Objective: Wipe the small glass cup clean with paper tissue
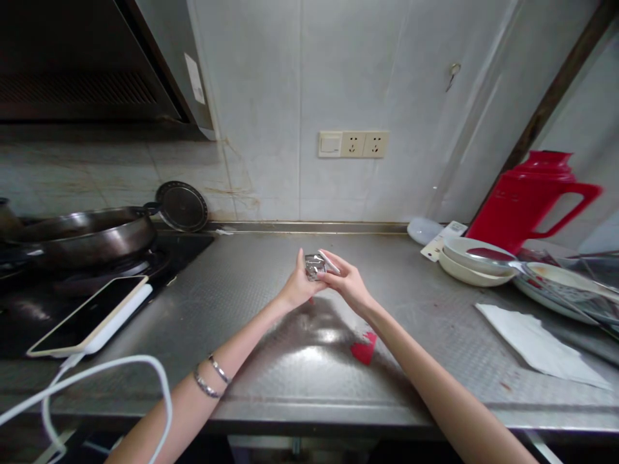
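Note:
Both hands meet above the middle of the steel counter point(251, 270). My left hand point(296, 285) is closed around a small shiny silver object point(314, 265), its thumb raised along the left side. On the right of that object, my right hand point(349, 281) pinches a thin white piece point(329, 261), its fingers touching the silver object too. What exactly the silver object is cannot be made out. A torn red scrap point(364, 348) lies on the counter below my right hand.
At left, a phone point(91, 316) with a white cable point(120, 361) lies by the stove, where a pan point(91, 238) stands. At right are stacked bowls point(476, 274), a red jug point(527, 200) and white paper point(541, 341). Sockets point(363, 144) sit on the wall.

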The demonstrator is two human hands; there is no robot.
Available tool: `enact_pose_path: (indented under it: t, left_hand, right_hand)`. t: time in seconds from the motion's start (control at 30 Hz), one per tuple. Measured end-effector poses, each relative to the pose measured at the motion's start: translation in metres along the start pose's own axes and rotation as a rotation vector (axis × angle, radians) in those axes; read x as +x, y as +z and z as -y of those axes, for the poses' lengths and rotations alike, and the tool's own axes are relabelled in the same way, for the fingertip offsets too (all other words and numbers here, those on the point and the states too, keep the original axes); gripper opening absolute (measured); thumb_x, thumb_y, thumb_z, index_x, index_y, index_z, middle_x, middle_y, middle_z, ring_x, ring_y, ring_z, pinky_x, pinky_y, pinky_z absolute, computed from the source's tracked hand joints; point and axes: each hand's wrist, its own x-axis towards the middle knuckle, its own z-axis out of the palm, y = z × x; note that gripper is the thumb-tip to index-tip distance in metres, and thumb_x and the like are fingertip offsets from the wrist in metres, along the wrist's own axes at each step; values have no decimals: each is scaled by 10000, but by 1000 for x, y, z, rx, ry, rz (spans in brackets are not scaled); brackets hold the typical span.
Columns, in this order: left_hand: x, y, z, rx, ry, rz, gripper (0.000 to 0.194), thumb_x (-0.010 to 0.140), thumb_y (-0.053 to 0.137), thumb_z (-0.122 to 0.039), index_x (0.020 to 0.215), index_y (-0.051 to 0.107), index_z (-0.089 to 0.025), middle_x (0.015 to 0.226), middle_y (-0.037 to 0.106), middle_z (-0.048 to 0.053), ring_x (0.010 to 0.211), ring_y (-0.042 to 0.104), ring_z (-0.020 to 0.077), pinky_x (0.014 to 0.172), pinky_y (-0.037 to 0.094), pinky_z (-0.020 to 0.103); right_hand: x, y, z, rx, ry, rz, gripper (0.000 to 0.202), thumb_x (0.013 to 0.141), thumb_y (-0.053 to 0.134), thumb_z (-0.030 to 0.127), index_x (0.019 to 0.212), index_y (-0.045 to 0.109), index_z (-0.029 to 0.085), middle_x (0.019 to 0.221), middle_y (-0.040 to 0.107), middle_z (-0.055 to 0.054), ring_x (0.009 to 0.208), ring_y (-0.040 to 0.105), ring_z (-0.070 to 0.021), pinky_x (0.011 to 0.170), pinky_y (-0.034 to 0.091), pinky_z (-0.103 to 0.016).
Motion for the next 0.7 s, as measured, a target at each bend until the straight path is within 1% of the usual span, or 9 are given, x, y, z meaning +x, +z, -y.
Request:
enact_pose_path:
  t: [0.07,0.13,0.17,0.27,0.37,0.43,0.5,0.6,0.7]
  left_hand:
    - [1,-1,1,-28,26,95,1307,631,798,-384,1441,-220,-263,1133,608,140,597,583,107,545,525,277]
    - [1,-5,2,-19,91,162,1347,590,827,-360,1440,-216,-288,1213,556,159,715,616,141,676,542,343]
    - [2,-7,1,20,129,161,1366,553,847,-353,1449,-182,-304,1275,505,173,781,622,163,733,537,378]
    - [1,-12,1,220,234,83,1389,466,880,-366,1472,-76,-320,1427,310,205,941,598,229,832,508,446]
    - [1,-13,3,308,328,73,1383,451,883,-366,1477,-43,-312,1475,211,200,1094,544,290,916,469,477]
    - [2,-12,6,301,380,91,1364,462,880,-339,1476,-31,-305,1473,227,187,1192,487,318,978,423,495]
    - [2,-10,8,289,408,94,1285,515,858,-310,1474,3,-278,1430,320,179,1234,457,318,1018,383,501]
    - [2,-8,8,303,426,36,1087,575,815,-268,1435,152,-223,1322,459,166,1193,496,302,1013,387,483]
    - [1,-8,4,309,432,-27,932,559,809,-220,1336,294,-215,1258,518,144,1130,540,286,971,423,449]
  right_hand:
    - [1,-1,2,-11,12,-41,597,636,779,281,1203,596,258,1160,666,-44,944,665,-208,744,555,-281]
    - [2,-4,6,0,56,-103,581,664,758,314,1215,582,256,1102,686,-50,861,682,-201,685,569,-294]
    - [2,-5,8,11,90,-129,567,681,744,328,1218,576,254,1086,689,-55,821,687,-200,654,574,-304]
    - [3,-9,12,29,188,-171,536,704,724,344,1209,570,249,1059,692,-58,735,692,-193,596,585,-327]
    - [3,-8,11,15,227,-144,518,710,726,352,1195,580,246,1006,704,-51,694,687,-181,587,588,-327]
    - [1,-5,10,-1,234,-107,509,710,729,360,1186,592,243,976,708,-52,684,682,-175,577,583,-308]
    - [-1,-1,9,-19,230,-88,505,707,733,366,1179,601,241,986,703,-57,694,680,-172,564,572,-280]
    - [-2,2,9,-3,218,-77,478,734,699,409,1174,605,247,1044,689,-64,720,682,-173,550,558,-258]
    - [0,0,7,14,211,-70,429,792,616,466,1167,612,257,1075,683,-58,712,683,-163,546,554,-257]
